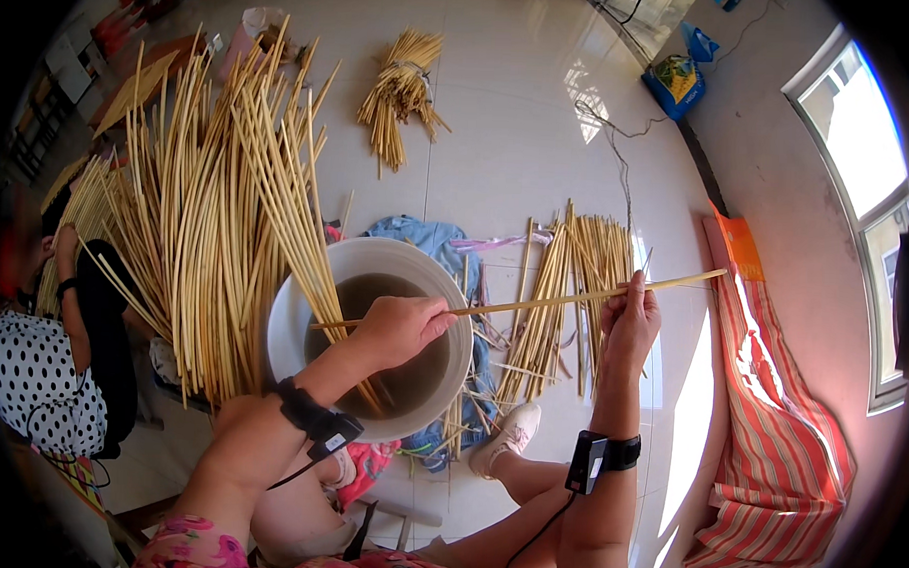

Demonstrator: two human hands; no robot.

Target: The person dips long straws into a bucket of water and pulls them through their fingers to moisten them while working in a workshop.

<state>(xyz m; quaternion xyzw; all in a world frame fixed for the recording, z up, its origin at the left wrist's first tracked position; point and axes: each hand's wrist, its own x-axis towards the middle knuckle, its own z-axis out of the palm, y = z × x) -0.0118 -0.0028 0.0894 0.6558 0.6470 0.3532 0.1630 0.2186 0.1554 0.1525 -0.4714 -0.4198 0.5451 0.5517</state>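
A long, thin, straw-coloured cane [544, 302] runs slantwise from above the bucket toward the wall on the right. My left hand [398, 332] is closed round it near its lower end, over the water. Farther right, my right hand [630, 318] pinches the same cane between thumb and fingers. A thin grey pointed tip [649, 257] sticks up from that hand; what it belongs to is hidden by the fingers. Below my left hand stands a white bucket [454, 369] of murky water, with several canes [316, 249] leaning in it.
A large bundle of canes [201, 235] rises at the left, beside a seated person in a dotted top [46, 380]. More canes [554, 298] lie on the floor to the right of the bucket, near blue cloth [426, 238]. A tied bundle [401, 92] lies farther off. Striped cloth [782, 496] lines the right wall.
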